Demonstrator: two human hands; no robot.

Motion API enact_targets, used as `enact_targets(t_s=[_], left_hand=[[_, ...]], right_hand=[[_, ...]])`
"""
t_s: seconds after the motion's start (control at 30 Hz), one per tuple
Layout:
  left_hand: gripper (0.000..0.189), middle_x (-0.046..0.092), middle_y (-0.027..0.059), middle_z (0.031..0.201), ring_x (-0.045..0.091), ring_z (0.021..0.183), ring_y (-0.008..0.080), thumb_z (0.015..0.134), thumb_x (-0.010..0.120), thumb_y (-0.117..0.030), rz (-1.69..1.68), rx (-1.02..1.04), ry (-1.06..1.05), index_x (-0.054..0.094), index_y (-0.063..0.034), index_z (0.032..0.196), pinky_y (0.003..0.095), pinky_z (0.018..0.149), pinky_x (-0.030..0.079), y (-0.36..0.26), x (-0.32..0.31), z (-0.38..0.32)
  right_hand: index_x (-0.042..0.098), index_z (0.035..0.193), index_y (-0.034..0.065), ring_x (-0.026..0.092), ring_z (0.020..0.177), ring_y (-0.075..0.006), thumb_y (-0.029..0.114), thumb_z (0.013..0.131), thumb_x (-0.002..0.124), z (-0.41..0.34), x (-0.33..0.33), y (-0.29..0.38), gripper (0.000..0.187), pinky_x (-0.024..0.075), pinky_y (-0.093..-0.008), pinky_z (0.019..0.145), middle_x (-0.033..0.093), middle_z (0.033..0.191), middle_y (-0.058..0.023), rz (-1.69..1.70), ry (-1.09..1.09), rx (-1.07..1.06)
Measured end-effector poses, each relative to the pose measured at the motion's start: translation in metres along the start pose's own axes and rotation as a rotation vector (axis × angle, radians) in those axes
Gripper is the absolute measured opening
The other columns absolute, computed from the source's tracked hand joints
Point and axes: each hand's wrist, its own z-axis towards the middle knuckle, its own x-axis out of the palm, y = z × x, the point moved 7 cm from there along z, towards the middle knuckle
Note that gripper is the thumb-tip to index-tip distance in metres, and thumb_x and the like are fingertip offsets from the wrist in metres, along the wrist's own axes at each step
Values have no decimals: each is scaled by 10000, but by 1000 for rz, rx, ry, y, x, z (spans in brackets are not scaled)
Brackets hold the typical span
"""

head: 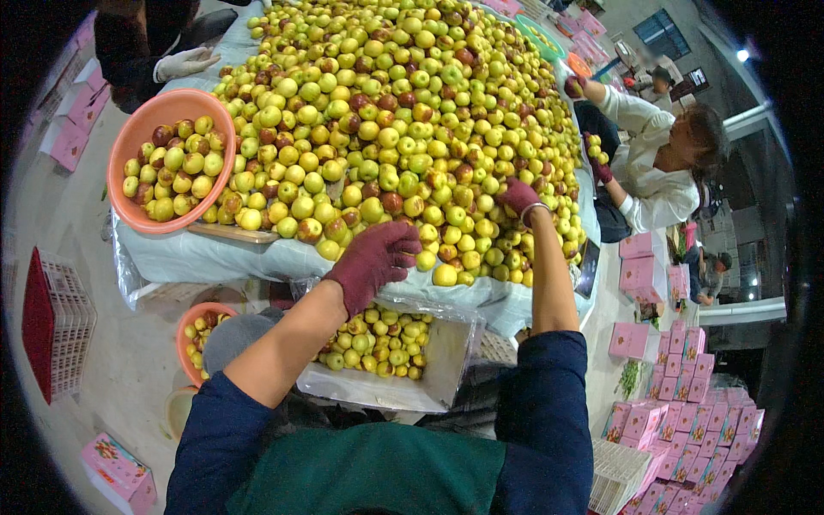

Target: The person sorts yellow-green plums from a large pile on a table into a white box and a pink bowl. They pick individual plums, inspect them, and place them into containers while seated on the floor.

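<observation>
A broad heap of yellow-green jujubes (360, 129), many blotched red-brown, covers the cloth-topped table before me. My left hand (376, 264), in a maroon knit glove, hovers at the heap's near edge with its fingers curled; the palm is turned away, so I cannot see whether a fruit is inside. Further right, my right hand (520, 197), gloved alike, reaches down to the jujubes, its fingertips partly hidden. Below my left hand, in front of my lap, a plastic-lined white box (444, 347) holds more jujubes, heaped towards its left side.
An orange basin (119, 193) of jujubes stands at the table's left corner; another orange basin (187, 360) sits lower. A phone-like dark device (586, 267) lies at the right edge. A co-worker (656, 161) sits right; a gloved hand (187, 64) shows left. Pink cartons (689, 412) are stacked right.
</observation>
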Motion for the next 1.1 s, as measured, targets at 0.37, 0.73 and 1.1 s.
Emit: enact_targets(t_s=[0.37,0.73,1.1], left_hand=[[244,591,22,861,556,709,117,846,533,-309,19,-18,-8,538,-101,972,233,584,455,1,-1,-2],[261,533,14,827,515,709,108,825,531,-311,6,-27,-19,528,-81,949,231,602,424,-9,-14,-15],[226,550,0,803,515,666,81,824,525,-295,-29,27,-18,529,-95,927,217,568,427,-15,-13,-23]], right_hand=[[588,1072,93,571,953,-336,219,671,615,94,-102,146,421,454,-386,825,607,985,-205,304,-608,-99],[635,991,135,576,938,-315,187,708,562,168,-79,247,297,463,-418,801,578,1078,-141,-358,-244,-363],[563,1133,144,578,899,-280,235,677,651,109,-20,214,473,457,-339,826,615,959,-164,-62,-39,-314]])
